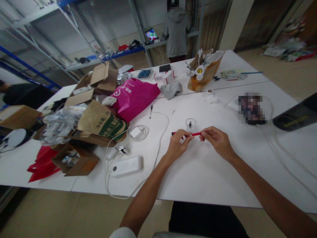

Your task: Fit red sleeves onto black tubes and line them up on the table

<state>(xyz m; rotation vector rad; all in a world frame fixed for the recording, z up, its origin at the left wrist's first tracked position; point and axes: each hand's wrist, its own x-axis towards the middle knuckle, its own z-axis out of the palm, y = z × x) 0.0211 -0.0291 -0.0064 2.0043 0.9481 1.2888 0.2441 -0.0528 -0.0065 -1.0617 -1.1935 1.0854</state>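
Bare forearms, white rolled-up sleeve (123, 232)

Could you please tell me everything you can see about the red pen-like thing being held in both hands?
The red pen is a slim, straight stick, red along its shaft with a dark tip at its left end; it looks like plastic. It lies roughly level, just above the white table. The left hand pinches it near the dark end and the right hand grips the other end, so only the middle stretch shows. A small clear round dish sits just behind it, not touching. Any print or clip is too small to tell.

White table (210, 185), metal shelving (81, 43), beige floor (49, 215)
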